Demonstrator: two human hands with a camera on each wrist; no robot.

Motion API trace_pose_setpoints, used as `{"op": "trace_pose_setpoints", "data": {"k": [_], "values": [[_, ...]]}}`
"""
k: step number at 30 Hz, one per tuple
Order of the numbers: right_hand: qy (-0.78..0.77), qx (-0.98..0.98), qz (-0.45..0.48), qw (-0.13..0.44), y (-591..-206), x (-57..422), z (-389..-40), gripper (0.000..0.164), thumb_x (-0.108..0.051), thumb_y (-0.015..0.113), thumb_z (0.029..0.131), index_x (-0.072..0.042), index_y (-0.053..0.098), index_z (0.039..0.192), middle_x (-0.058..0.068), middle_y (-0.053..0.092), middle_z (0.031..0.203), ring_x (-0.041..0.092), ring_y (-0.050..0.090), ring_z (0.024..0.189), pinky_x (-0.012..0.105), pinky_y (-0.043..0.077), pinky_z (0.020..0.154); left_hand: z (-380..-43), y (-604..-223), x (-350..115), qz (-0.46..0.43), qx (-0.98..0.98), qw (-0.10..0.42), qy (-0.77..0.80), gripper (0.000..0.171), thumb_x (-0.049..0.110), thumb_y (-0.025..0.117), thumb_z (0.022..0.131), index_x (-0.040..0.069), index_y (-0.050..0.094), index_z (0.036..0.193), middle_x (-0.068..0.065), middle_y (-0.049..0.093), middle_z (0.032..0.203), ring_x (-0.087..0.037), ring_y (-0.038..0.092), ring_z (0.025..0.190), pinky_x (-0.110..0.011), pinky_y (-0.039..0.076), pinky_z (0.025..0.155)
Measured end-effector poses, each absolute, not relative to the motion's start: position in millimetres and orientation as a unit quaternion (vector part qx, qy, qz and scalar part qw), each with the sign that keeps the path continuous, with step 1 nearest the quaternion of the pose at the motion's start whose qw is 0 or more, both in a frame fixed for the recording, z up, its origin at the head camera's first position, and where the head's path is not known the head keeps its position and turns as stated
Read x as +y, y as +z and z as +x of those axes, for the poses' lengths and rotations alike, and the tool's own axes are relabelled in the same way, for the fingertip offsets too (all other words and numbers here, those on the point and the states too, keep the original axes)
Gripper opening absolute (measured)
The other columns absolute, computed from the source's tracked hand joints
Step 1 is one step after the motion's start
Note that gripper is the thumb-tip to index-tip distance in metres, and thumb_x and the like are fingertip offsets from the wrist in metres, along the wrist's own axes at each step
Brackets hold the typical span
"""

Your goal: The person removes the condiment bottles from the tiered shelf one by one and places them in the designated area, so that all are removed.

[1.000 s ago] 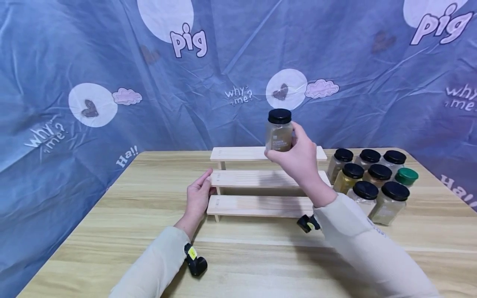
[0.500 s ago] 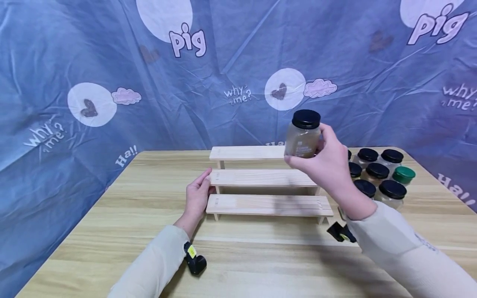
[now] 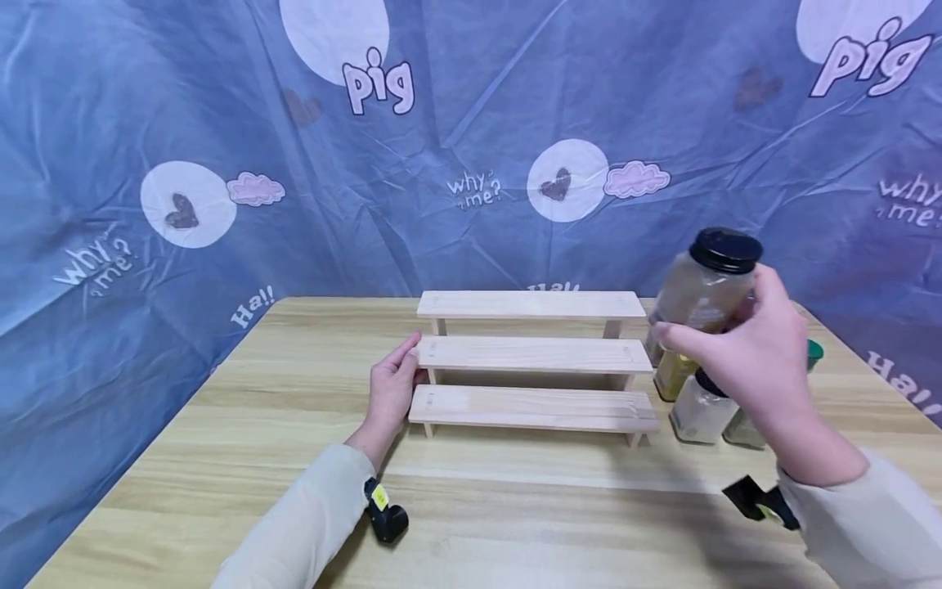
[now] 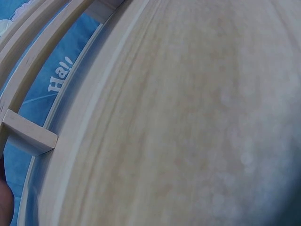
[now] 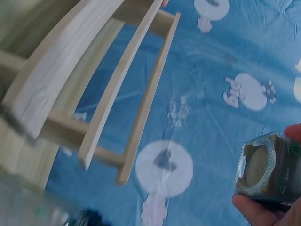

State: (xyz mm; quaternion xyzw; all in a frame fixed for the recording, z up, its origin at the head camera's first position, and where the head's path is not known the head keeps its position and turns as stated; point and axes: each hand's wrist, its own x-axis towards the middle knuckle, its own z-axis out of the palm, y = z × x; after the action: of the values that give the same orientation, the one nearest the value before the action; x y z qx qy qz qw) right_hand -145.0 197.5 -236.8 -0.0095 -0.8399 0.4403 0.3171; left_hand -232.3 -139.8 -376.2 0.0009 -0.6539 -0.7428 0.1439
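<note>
A clear spice jar with a black lid and brownish powder is gripped in my right hand, thumb on its near left side. In the head view it tilts a little and overlaps the standing jars; the right wrist view shows the jar's base. My left hand holds the left end of a three-step wooden rack at its middle step, part of the fingers hidden behind the wood. All three steps of the rack are bare.
Right of the rack stand several jars, partly hidden by my right hand: a yellow-filled jar, a jar with pale contents and one with a green lid. A blue printed cloth hangs behind the wooden table.
My right hand has carried the spice jar rightward and slightly down, from over the top step to above the group of jars. My left hand keeps its place on the rack.
</note>
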Motion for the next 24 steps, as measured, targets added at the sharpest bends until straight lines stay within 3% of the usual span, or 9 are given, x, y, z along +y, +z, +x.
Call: {"op": "trace_pose_setpoints", "data": {"k": [9,14,20,24], "values": [[0.422,-0.837,-0.085,0.337,-248.9,236.9,-135.7,0.061,-0.005,0.081,0.06,-0.039,0.05,0.1,-0.022,0.05,0.079,-0.009,0.048,0.06,0.004,0.039,0.051,-233.0,-380.1,-140.2,0.001,-0.654,0.145,-0.743,0.035,0.009,0.048,0.095,-0.003,0.051,0.128,-0.016,0.049,0.134,-0.008,0.061,0.094,-0.019,0.054,0.078],[0.425,-0.835,-0.11,0.331,-256.3,262.0,-130.0,0.063,-0.003,0.08,0.06,-0.041,0.049,0.1,-0.028,0.049,0.075,-0.014,0.047,0.057,0.003,0.039,0.049,-233.4,-379.7,-139.6,0.004,-0.652,0.148,-0.743,0.034,0.01,0.049,0.095,-0.001,0.053,0.127,-0.016,0.05,0.133,-0.007,0.062,0.092,-0.019,0.054,0.078],[0.476,-0.81,-0.053,0.337,-271.7,293.3,-128.9,0.063,0.011,0.075,0.061,-0.031,0.056,0.105,-0.026,0.057,0.078,-0.011,0.052,0.062,0.003,0.04,0.05,-233.4,-379.4,-139.0,0.002,-0.65,0.146,-0.746,0.034,0.009,0.048,0.095,0.0,0.053,0.128,-0.017,0.05,0.133,-0.008,0.062,0.093,-0.02,0.054,0.08],[0.477,-0.799,-0.036,0.365,-315.8,347.6,-156.7,0.076,0.016,0.074,0.059,-0.023,0.054,0.122,-0.018,0.06,0.096,-0.007,0.055,0.079,0.002,0.042,0.059,-233.0,-378.6,-138.6,0.002,-0.652,0.149,-0.744,0.034,0.009,0.048,0.095,0.0,0.053,0.127,-0.017,0.051,0.132,-0.007,0.062,0.091,-0.019,0.054,0.078]]}}
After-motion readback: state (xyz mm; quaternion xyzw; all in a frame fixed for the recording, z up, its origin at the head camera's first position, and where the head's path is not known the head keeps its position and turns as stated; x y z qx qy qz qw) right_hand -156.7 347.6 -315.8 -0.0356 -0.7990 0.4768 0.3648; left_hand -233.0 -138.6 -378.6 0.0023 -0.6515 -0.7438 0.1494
